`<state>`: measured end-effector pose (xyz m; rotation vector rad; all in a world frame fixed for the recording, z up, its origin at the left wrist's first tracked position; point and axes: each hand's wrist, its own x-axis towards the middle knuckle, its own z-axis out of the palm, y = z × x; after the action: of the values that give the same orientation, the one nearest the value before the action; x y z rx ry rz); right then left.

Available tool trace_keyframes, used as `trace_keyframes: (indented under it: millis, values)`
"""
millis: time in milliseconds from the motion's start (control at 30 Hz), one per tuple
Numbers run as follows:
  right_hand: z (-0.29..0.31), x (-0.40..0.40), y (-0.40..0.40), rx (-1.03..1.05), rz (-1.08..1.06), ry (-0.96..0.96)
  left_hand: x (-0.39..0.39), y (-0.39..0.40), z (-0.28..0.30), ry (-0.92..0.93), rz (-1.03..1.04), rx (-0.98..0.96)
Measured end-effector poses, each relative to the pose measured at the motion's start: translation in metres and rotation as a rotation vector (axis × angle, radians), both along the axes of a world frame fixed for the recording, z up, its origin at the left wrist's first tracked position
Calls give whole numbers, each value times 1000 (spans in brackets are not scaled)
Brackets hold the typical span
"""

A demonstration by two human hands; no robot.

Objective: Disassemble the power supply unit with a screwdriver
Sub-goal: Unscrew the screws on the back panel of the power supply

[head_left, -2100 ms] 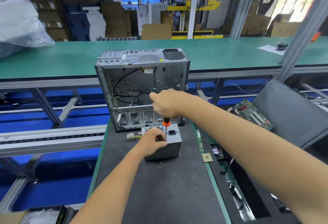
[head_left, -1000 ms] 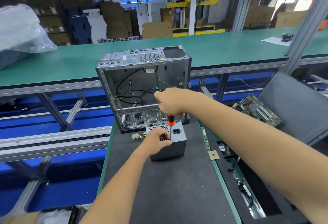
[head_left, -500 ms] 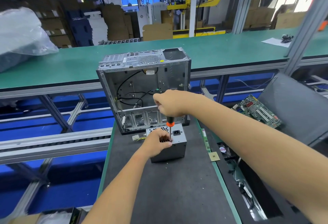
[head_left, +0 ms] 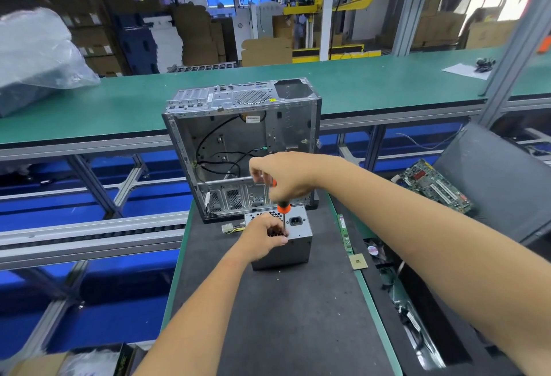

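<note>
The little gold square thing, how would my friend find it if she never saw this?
Start at the big open metal computer case on the dark mat. Move right to the mat's green edge. The gold chip lies flat there, below a thin green memory stick; it alone is square and gold.

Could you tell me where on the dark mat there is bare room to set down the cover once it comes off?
Bare mat lies between the power supply unit and the near edge. Behind the unit, the computer case crowds it.

The right hand (head_left: 286, 177) has loosened its fist on the screwdriver (head_left: 283, 211): thumb and forefinger now part above the handle, baring more orange. Its grip sits slightly higher above the power supply unit (head_left: 293, 244) than before.
</note>
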<state>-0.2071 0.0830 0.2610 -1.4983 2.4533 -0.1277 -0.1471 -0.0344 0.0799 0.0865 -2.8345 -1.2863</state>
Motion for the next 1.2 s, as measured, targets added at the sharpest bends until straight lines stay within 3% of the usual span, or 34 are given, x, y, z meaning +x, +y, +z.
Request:
trace_keyframes:
  millis: [133,300,533,733,867,1033,1200]
  values:
    - [1,1,0,16,49,17,0,0,1,3,3,-4]
    - [-2,-2,-2,94,-99,146,-1,0,-1,0,-5,-21]
    - [5,-5,11,47,42,-17,-2,1,-4,26,10,-16]
    - [-1,-6,10,127,-144,77,-1,7,-2,24,39,-53]
    - [-2,-3,5,123,-52,121,0,10,0,5,51,-49]
    - [7,2,9,93,69,7,-2,12,1,-1,61,-79]
    - [1,-2,12,151,-40,73,-2,13,1,13,60,-111]
